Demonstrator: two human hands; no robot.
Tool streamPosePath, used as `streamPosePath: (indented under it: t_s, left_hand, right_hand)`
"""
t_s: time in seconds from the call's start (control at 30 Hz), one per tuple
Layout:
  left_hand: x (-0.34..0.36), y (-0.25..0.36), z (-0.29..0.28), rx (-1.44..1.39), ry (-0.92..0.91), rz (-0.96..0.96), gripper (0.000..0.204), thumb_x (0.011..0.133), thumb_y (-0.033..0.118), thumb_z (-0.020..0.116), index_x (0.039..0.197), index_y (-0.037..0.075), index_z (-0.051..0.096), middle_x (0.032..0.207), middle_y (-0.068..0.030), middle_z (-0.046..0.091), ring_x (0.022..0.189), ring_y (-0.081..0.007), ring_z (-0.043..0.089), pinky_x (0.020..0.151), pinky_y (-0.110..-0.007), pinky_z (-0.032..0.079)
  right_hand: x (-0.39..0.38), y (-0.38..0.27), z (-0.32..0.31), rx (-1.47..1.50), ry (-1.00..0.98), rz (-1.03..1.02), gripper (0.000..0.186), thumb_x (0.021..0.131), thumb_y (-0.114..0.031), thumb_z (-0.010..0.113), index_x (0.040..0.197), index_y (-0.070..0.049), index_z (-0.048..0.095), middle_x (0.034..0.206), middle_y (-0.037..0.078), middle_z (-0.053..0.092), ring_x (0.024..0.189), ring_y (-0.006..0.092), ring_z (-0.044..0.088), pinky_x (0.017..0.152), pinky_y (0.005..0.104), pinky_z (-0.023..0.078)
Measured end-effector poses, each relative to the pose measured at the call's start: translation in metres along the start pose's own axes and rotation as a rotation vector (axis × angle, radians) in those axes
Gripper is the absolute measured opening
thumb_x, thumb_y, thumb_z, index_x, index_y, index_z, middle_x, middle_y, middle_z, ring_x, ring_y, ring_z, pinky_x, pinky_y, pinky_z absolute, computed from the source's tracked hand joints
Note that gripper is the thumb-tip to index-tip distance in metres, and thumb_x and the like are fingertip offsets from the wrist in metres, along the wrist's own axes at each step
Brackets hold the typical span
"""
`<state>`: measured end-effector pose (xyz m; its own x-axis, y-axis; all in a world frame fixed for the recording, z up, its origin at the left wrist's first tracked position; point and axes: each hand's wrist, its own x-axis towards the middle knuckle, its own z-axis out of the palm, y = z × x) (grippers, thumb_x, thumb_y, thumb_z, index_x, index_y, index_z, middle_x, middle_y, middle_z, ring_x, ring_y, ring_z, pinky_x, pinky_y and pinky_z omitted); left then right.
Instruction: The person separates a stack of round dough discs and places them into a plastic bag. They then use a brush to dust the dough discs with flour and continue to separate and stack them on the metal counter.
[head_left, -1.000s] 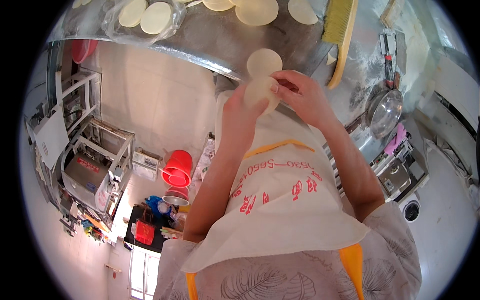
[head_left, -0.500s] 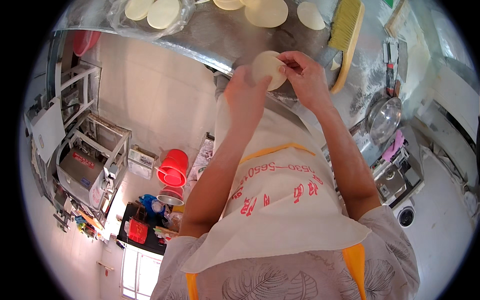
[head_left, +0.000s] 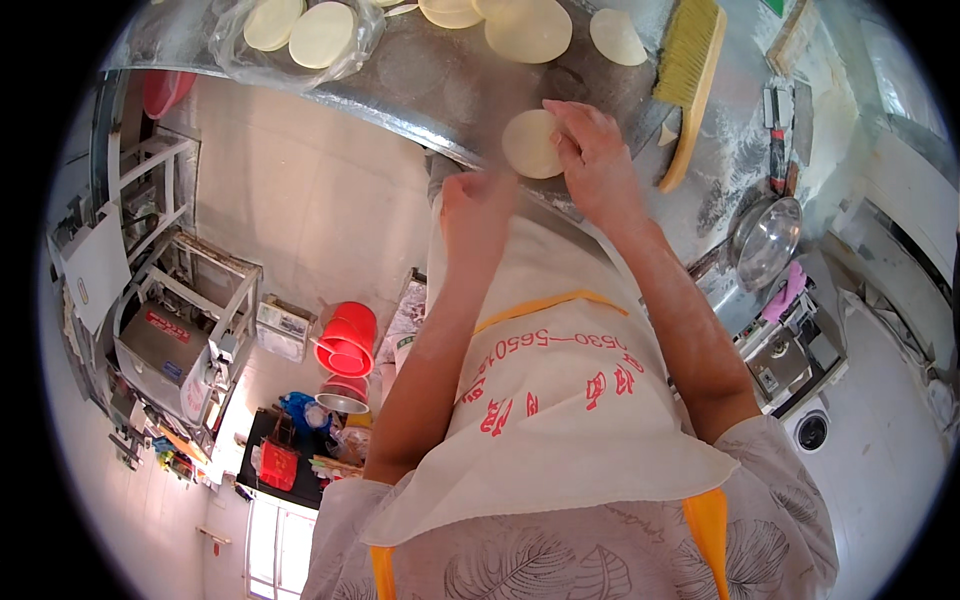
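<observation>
A thin pale dough round [head_left: 528,146] is held by its right edge between the thumb and fingers of my right hand [head_left: 598,165], above the near edge of the floured metal worktop [head_left: 420,75]. Just to the left and nearer to me is my left hand [head_left: 480,205], apart from the round. Motion smears its fingers, so I cannot make out whether they hold anything. Farther back lie more dough rounds [head_left: 530,32], partly overlapping, and a single round [head_left: 618,38] to their right. At the far left, an open clear plastic bag [head_left: 367,40] has dough rounds [head_left: 322,35] on it.
A wooden-handled bench brush [head_left: 692,60] lies right of the dough. Beyond it are a red-handled tool [head_left: 777,150] and a metal bowl [head_left: 768,243]. Red buckets [head_left: 345,335] and metal-framed equipment [head_left: 185,315] stand on the floor at left.
My left hand has let go of the dough round and drawn back toward me. My right hand still grips the round at its right side.
</observation>
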<state>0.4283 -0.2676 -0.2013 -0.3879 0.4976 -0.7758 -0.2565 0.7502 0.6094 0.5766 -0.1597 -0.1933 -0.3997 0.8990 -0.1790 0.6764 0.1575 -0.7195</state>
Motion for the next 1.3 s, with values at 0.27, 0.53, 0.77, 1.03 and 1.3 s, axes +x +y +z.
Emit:
streamPosePath:
  t_s: [0.27, 0.53, 0.77, 1.03, 1.3]
  left_hand:
    - [0.0, -0.001, -0.012, -0.674, -0.338, -0.13, 0.061, 0.1, 0.015, 0.075, 0.145, -0.013, 0.045, 0.136, -0.0199, 0.061, 0.128, -0.0273, 0.062, 0.112, -0.042, 0.053]
    - [-0.027, 0.013, -0.046, 0.009, -0.189, -0.025, 0.038, 0.101, 0.015, 0.078, 0.131, -0.005, 0.067, 0.116, -0.009, 0.075, 0.105, -0.0176, 0.072, 0.096, -0.034, 0.06]
    - [-0.07, 0.095, -0.041, -0.125, -0.267, 0.17, 0.034, 0.093, 0.013, 0.087, 0.118, -0.004, 0.072, 0.102, -0.0083, 0.077, 0.091, -0.0118, 0.072, 0.08, -0.03, 0.062]
    - [-0.095, 0.155, -0.022, 0.166, -0.356, 0.348, 0.031, 0.102, 0.024, 0.078, 0.117, -0.003, 0.072, 0.1, -0.009, 0.077, 0.087, -0.012, 0.072, 0.082, -0.028, 0.061]
    - [-0.04, 0.156, -0.044, 0.091, -0.629, 0.213, 0.043, 0.112, 0.038, 0.059, 0.124, -0.001, 0.071, 0.113, -0.0106, 0.077, 0.104, -0.0199, 0.075, 0.087, -0.033, 0.061]
  right_hand:
    - [-0.03, -0.019, 0.019, 0.05, -0.026, 0.047, 0.033, 0.096, 0.001, 0.062, 0.127, -0.006, 0.071, 0.126, 0.015, 0.069, 0.114, 0.0416, 0.062, 0.1, 0.0497, 0.053]
    - [-0.041, -0.023, 0.018, 0.491, -0.2, 0.436, 0.025, 0.106, -0.019, 0.062, 0.125, -0.006, 0.072, 0.126, 0.013, 0.071, 0.118, 0.0304, 0.067, 0.103, 0.0427, 0.053]
    - [-0.026, -0.031, -0.04, 1.694, -0.511, 0.603, 0.061, 0.116, -0.054, 0.044, 0.136, 0.0, 0.066, 0.13, 0.01, 0.07, 0.117, 0.0205, 0.067, 0.107, 0.0375, 0.052]
    - [-0.041, -0.057, -0.08, 1.052, -0.172, 0.363, 0.046, 0.112, -0.041, 0.061, 0.136, -0.001, 0.063, 0.126, 0.006, 0.07, 0.11, 0.0141, 0.067, 0.099, 0.0332, 0.055]
    - [-0.02, -0.093, -0.163, 0.428, 0.195, 0.114, 0.035, 0.109, -0.027, 0.069, 0.132, 0.0, 0.066, 0.114, 0.005, 0.073, 0.101, 0.0104, 0.065, 0.087, 0.0273, 0.053]
